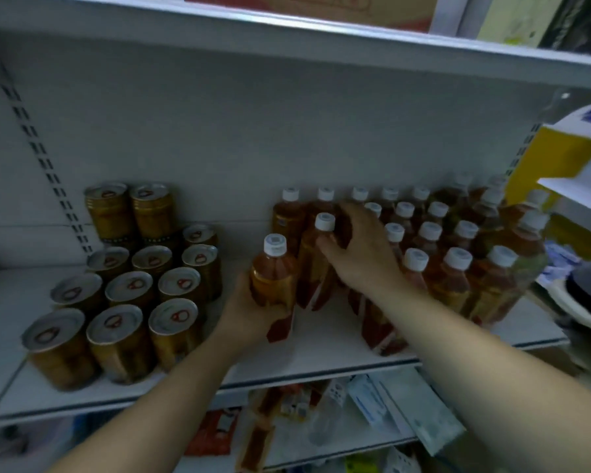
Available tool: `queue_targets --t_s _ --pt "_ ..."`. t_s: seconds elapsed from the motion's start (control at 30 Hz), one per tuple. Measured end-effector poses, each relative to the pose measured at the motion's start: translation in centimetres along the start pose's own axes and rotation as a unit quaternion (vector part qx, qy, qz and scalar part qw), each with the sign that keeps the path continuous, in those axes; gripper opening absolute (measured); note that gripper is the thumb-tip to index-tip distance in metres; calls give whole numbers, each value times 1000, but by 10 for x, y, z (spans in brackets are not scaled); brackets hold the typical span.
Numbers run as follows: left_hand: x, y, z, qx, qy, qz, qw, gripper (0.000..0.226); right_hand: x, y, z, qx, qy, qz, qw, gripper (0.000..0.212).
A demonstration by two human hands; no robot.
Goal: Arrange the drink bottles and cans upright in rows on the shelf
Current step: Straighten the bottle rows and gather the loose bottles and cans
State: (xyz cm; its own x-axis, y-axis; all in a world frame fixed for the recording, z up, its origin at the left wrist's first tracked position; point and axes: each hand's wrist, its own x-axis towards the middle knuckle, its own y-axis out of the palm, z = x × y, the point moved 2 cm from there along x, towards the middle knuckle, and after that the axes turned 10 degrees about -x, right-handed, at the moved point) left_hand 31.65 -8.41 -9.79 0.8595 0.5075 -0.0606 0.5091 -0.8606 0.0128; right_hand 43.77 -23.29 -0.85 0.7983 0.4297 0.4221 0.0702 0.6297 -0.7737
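White metal shelf (321, 339), flat board with a dark front lip. Back panel (253, 131) plain pale grey. Slotted upright on the left (45, 162), tilted in the wide-angle view; second slotted upright at right (522, 148). Upper shelf (219, 25) overhead, carrying an orange-red carton (321, 5), print unreadable. Lower shelf (284, 435) holds loose packets: a white-blue box (406, 404) and a red packet (215, 435), both blurred. Neighbouring shelf board (574, 191) at the right, with a yellow pack (556, 158) above it. Light is dim with a cool blue-grey cast. No floor or window in view.
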Motion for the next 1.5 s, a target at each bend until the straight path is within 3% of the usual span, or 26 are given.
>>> queue_targets --t_s 0.07,0.13,0.33,0.43,0.73,0.9,1.03,1.2,1.33,1.5 --pt "-7 15 3 12 -9 10 1000 81 21 -32 -11 -78 -36 20 996 53" --pt "-15 35 6 21 -13 32 999 83 38 -55 -26 -167 -33 80 982 53" --pt "-22 88 7 18 57 37 998 87 61 -88 -80 -290 -6 213 933 110" --pt "-15 101 6 5 66 23 998 87 53 -78 -105 -294 -5 277 915 106" --pt "0 90 -5 -2 57 12 998 116 53 -69 -114 -249 -12 278 928 101" --pt "15 102 -6 -2 10 85 996 128 58 -63 -118 -241 -8 281 929 104" --pt "25 111 -6 14 -2 103 995 150 59 -62 -120 -243 2 283 928 108" --pt "42 104 -7 86 6 97 992 136 58 -62 -120 -247 3 276 929 106" --pt "42 101 2 104 20 138 985 146 57 -64 -118 -239 2 274 932 105" --pt "36 92 22 200 14 133 971 155 55 -65 -114 -248 2 276 928 108"
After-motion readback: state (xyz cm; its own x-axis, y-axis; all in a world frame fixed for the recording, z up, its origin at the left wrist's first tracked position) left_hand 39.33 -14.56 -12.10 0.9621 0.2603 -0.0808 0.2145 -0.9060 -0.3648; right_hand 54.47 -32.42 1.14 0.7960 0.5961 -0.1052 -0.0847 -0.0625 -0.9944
